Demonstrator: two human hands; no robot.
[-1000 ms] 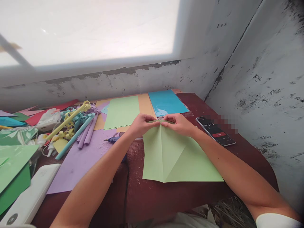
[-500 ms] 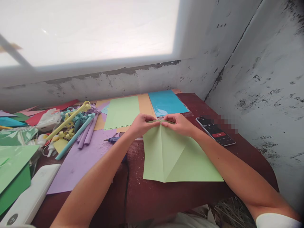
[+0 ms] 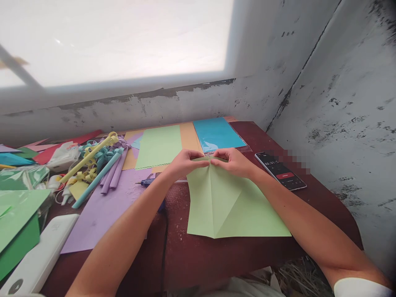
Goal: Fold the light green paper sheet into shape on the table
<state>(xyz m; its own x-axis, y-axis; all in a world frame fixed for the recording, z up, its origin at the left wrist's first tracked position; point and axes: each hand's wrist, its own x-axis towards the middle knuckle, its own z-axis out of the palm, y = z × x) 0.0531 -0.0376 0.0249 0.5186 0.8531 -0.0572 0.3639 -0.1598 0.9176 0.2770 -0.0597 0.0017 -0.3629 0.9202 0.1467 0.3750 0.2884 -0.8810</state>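
Observation:
A light green sheet of paper (image 3: 229, 206) with crease lines lies on the dark red table (image 3: 185, 264) in front of me. My left hand (image 3: 187, 162) pinches its far edge between thumb and fingers. Close beside it, my right hand (image 3: 230, 161) pinches the same edge, the two thumb tips almost touching. A vertical crease runs from between the thumbs down to the near edge, and a diagonal crease meets it near the bottom. The paper bulges slightly upward under the hands. Fingertips behind the edge are partly hidden.
Right of my hands lies a phone (image 3: 280, 171) showing a timer. Behind are a blue pack (image 3: 218, 134) and another green sheet (image 3: 159, 144). To the left are purple paper (image 3: 105, 218), a glue gun (image 3: 147, 181), rolled paper tubes (image 3: 99, 177) and a white power bank (image 3: 43, 251).
Both hands stay at the far edge of the green sheet. The left hand has shifted very slightly, and the sheet's left side has drawn a little inward.

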